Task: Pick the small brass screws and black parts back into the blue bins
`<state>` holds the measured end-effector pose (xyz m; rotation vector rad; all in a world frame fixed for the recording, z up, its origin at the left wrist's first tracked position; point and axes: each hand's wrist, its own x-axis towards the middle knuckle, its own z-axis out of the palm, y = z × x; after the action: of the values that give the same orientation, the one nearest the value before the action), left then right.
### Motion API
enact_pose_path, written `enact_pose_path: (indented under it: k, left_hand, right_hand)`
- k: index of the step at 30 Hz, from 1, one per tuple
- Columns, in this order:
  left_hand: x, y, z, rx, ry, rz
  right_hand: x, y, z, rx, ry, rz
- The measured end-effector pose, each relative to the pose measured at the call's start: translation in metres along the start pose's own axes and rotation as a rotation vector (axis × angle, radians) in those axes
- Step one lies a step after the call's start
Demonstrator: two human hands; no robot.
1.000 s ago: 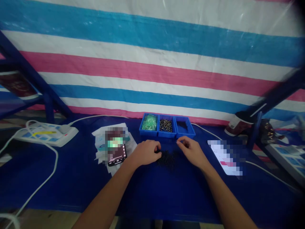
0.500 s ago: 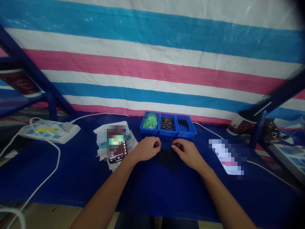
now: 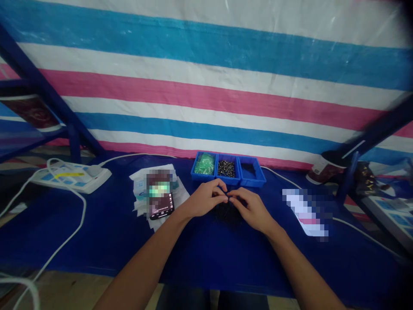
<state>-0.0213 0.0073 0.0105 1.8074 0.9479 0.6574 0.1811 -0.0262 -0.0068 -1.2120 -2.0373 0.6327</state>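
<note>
My left hand (image 3: 206, 199) and my right hand (image 3: 251, 206) meet fingertip to fingertip above a pile of small black pieces (image 3: 228, 215) on the blue table. The fingers of each hand are pinched together; whatever lies between them is too small to make out. Just behind the hands stand three joined blue trays. Green pieces (image 3: 204, 164) fill the left one, small metallic pieces (image 3: 226, 168) the middle one, and a few dark pieces (image 3: 248, 168) lie in the right one.
On the left, a phone (image 3: 162, 209) rests on white packets (image 3: 138, 189), with a white power strip (image 3: 77, 178) farther left. To the right are a blurred white item (image 3: 303, 215) and a dark red cup (image 3: 324, 168). White cables cross the blue table (image 3: 206, 262).
Both hands have come together over the black pile; the left moved right and the right moved slightly left. Their fingertips, apart before, now meet. The view has shifted slightly.
</note>
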Motion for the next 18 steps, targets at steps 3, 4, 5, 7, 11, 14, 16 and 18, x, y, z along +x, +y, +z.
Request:
enact_pose_path:
  k: [3,4,5,7,11,14,16,18]
  left_hand:
    - [-0.001,-0.001,0.001,-0.053,-0.017,-0.004]
    - [-0.001,-0.001,0.002,-0.067,-0.025,-0.004]
    - [-0.001,-0.002,0.003,-0.077,-0.034,-0.005]
    - [-0.001,-0.002,0.006,-0.084,-0.049,-0.005]
    - [0.0,-0.001,0.009,-0.021,0.003,-0.001]
    - [0.003,-0.002,0.005,0.145,0.157,-0.034]
    - [0.005,-0.006,0.001,0.269,0.254,-0.058]
    - [0.008,-0.012,-0.003,0.391,0.301,-0.078]
  right_hand:
    - [-0.001,-0.003,0.0,-0.004,-0.021,0.0]
    - [-0.001,-0.003,0.0,-0.004,-0.014,0.014]
    - [-0.001,-0.004,0.0,-0.003,-0.015,0.024]
    - [-0.001,-0.006,0.0,0.001,-0.04,0.02]
    - [-0.001,-0.008,-0.002,0.005,-0.072,0.032]
    - [-0.001,-0.004,-0.005,0.028,-0.069,0.101]
    - [0.0,0.002,-0.008,0.07,0.01,0.174]
    - [0.002,0.011,-0.012,0.135,0.216,0.285]
